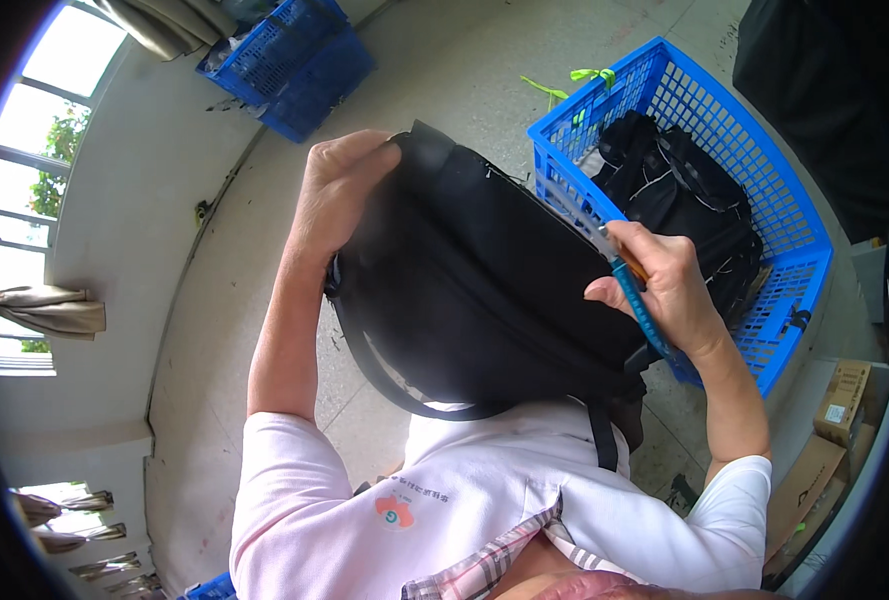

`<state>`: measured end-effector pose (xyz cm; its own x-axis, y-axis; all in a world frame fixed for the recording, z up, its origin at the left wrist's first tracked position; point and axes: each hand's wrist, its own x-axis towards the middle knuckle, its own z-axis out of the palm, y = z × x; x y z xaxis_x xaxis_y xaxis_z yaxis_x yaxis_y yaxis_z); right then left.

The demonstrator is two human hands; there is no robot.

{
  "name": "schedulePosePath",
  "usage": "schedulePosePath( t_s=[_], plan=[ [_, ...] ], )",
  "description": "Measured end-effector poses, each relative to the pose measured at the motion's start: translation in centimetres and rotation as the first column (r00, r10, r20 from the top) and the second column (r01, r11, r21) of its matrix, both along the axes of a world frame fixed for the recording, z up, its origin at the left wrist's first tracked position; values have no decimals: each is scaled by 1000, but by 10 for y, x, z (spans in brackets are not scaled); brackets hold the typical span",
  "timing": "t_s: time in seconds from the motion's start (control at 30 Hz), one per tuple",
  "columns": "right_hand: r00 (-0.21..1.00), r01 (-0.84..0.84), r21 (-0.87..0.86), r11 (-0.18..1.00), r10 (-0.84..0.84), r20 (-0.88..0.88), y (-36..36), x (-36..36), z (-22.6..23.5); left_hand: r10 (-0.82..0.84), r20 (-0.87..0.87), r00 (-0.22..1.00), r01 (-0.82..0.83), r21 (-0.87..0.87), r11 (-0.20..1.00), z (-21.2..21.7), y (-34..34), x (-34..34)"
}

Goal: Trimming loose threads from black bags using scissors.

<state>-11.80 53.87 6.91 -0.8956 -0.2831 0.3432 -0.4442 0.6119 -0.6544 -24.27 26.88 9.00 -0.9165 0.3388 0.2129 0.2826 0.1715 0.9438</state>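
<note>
A large black fabric bag [464, 270], with a curved strap [374, 370] hanging on its left side, is held up in front of my chest. At its upper left corner my left hand [349, 180] is closed on the edge, fingers partly hidden behind the fabric. Along the bag's right edge my right hand [664, 280] grips a slim tool [639, 305] with a teal handle, a bit of orange by the fingers and a long silvery end pointing up and left. Its exact kind is unclear. That silvery end lies close to the bag's edge; contact cannot be made out.
To the right stands a blue plastic crate [804, 215] with black fabric pieces [679, 195] inside and yellow-green ties on its rim. More blue crates [309, 75] stand at the far wall. Cardboard boxes [809, 480] are at the lower right, and windows line the left wall.
</note>
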Motion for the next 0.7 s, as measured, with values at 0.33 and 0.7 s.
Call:
schedulePosePath(
  t_s=[0.33,0.7],
  plan=[
    [994,-14,102,995,26,-110,-20,-30,41,-16,-139,990,-7,-169,986,22,-12,17],
    [995,-59,244,968,78,-69,-38,-39,49,15,-170,985,-39,-143,989,25,-19,29]
  ],
)
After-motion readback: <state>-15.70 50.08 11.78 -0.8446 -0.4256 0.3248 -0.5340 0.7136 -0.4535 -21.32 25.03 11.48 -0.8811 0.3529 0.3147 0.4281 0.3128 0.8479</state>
